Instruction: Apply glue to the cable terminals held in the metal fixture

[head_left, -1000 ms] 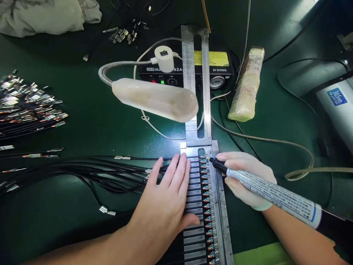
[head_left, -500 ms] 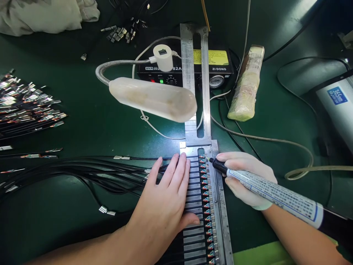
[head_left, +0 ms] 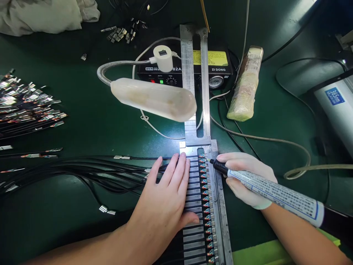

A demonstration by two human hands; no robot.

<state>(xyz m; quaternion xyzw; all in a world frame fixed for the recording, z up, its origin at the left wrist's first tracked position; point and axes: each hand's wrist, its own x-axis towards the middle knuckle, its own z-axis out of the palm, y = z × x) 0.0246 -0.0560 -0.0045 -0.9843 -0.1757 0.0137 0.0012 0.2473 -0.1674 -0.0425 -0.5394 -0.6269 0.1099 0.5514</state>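
Your left hand lies spread over the slotted fixture, covering some cables, while your gloved right hand pinches the printed tube (rear lost in shadow), nozzle near the exposed wires.

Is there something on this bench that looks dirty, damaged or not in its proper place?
The white lamp head has brownish patches, perhaps stains. Up and left of it, one metal connector lies apart from the nearby connector cluster. Cable ends in the slotted fixture look evenly spaced. I see no spill.
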